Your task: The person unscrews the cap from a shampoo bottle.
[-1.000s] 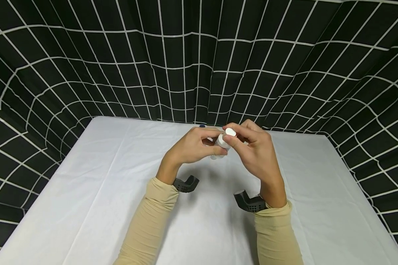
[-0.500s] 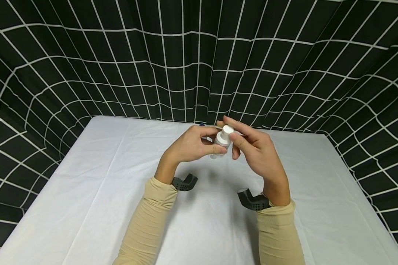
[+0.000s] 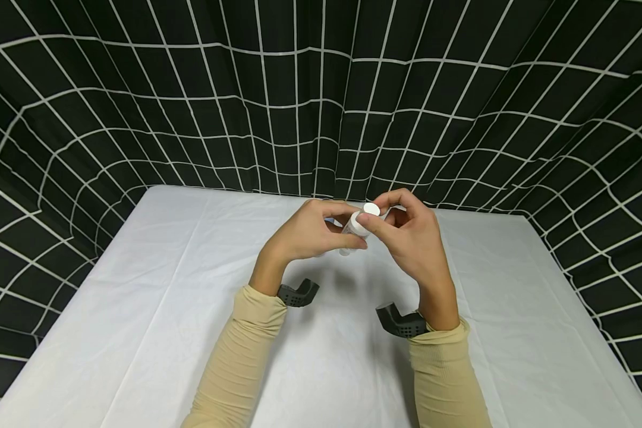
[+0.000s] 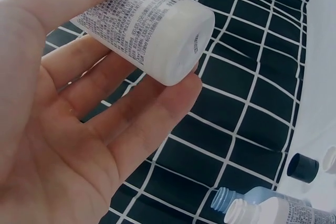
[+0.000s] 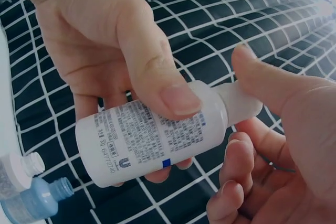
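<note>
A small white bottle (image 5: 147,135) with dense printed text and a blue mark is held tilted between both hands. My left hand (image 3: 310,232) grips its body, thumb pressed over the label and fingers on the far side. At the bottle's top, my right hand (image 3: 414,238) pinches the white cap (image 5: 241,103) between thumb and index finger, its other fingers curled beside it. The cap sits on the bottle's neck. In the left wrist view the bottle's base (image 4: 191,43) faces the camera, above the open palm.
Uncapped on the white table (image 3: 166,333) stand a blue bottle (image 5: 34,200) and another white bottle (image 5: 16,171), mostly hidden in the head view. A dark cap (image 4: 303,168) and a white cap (image 4: 331,160) lie near them. A black gridded curtain (image 3: 299,107) surrounds the table.
Half a second ago the right fingers were spread around the cap; now they have curled back in with thumb and index on it. The left hand and bottle have barely moved.
</note>
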`<state>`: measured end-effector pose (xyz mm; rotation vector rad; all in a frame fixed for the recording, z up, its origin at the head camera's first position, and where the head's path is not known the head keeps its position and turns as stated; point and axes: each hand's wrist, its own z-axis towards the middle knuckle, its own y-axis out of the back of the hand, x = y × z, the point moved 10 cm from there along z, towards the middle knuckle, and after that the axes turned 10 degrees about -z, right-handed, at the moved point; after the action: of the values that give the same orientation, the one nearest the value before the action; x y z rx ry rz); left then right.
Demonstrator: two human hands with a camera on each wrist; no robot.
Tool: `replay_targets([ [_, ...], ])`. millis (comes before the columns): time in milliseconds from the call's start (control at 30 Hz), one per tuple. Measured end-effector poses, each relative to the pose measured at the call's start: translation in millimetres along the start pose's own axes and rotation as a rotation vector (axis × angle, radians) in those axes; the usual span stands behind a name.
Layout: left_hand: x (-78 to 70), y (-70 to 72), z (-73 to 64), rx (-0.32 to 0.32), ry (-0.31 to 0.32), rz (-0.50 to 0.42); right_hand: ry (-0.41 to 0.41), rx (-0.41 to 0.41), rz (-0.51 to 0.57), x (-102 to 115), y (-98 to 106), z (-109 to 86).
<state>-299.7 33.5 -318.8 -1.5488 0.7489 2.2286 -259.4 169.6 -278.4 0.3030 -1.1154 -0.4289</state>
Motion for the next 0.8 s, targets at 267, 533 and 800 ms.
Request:
replay_targets([
  [267,-0.9,1.9,0.8,-0.006,-0.011,0.026,0.094,0.033,-0.047,8,-3,-0.5],
  [533,1.0,6.5,-0.3,-0.032,0.021,0.066,0.150,0.104,-0.069,14,-8,-2.3],
  [800,0.5,5.8,1.2,-0.030,0.001,0.027,0.121,0.071,-0.005,11,0,-1.0],
])
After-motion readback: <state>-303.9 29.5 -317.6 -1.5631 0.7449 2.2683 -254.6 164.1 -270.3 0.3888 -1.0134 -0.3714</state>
